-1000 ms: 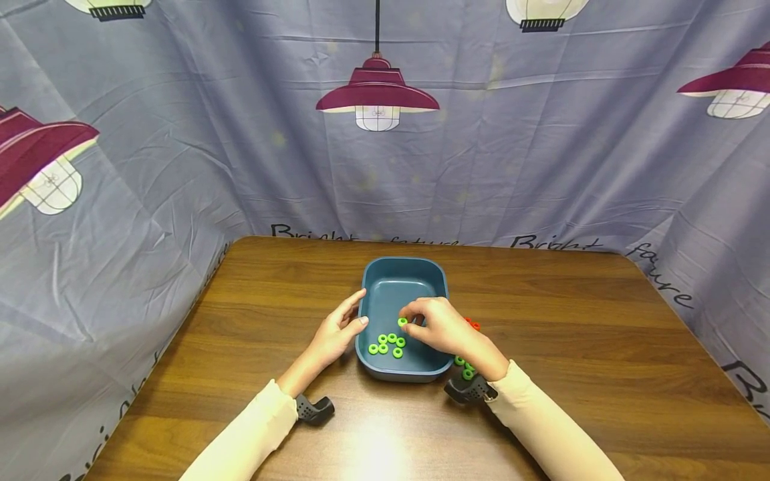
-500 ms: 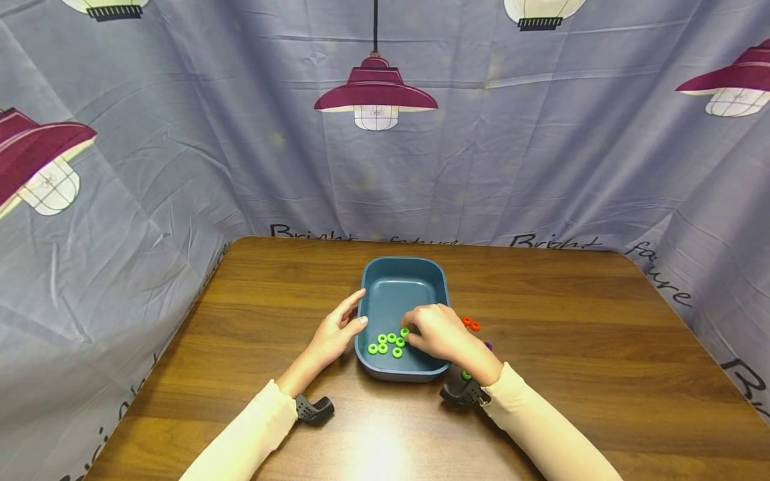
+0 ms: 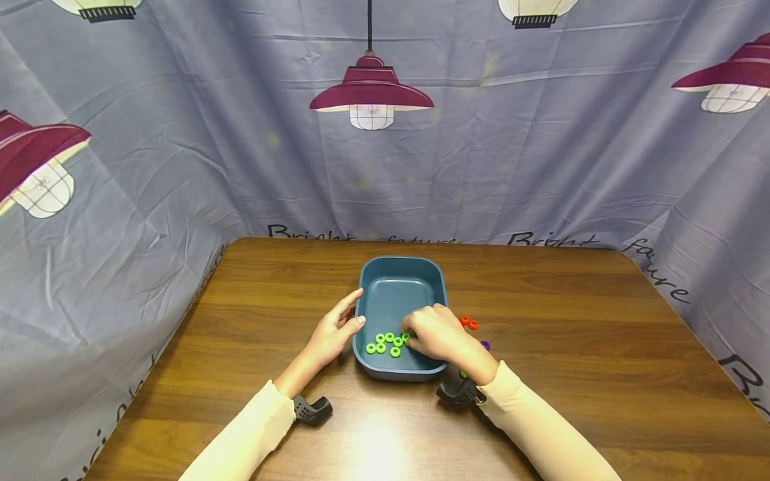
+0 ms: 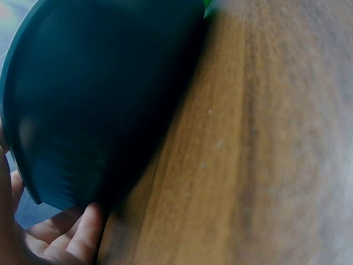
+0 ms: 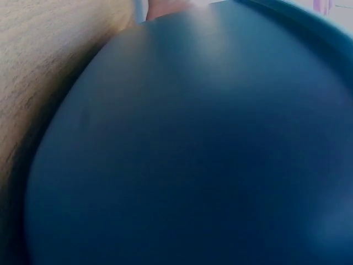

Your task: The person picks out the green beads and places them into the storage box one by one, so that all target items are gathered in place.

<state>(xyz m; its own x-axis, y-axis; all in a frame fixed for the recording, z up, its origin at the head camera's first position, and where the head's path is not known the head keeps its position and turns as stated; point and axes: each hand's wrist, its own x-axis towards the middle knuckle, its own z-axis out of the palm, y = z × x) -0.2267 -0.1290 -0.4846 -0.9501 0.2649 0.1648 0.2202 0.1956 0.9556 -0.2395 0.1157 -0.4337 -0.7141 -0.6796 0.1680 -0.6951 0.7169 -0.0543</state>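
Six green rings (image 3: 395, 343) lie in the blue tray (image 3: 394, 300), just left of your right hand (image 3: 434, 331).
It seems to pinch a seventh ring (image 3: 406, 337) by the fingertips; your left hand (image 3: 329, 337), spread, touches the tray's left rim. Rings look light, stiff, perhaps slippery: pinch outer edges.

The right wrist view crops the tray (image 5: 165, 138).
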